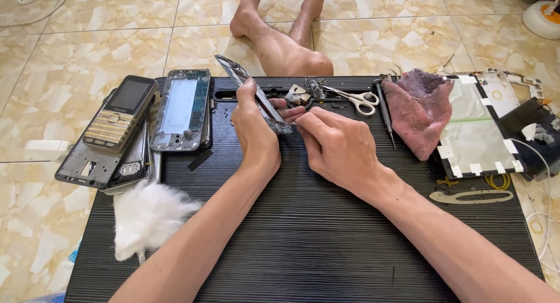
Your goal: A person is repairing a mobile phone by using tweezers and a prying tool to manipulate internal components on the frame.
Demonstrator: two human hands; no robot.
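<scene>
- Black ridged table sits low on a shiny tan tile floor.
- Left hand is wrapped tight around a thin phone frame, tilted up over the table's middle.
- Right hand has its fingers pressed together, pinching the frame's lower end.
- Scissors and a pink rag lie to the right.
- Button phone and white fluff lie to the left.
</scene>
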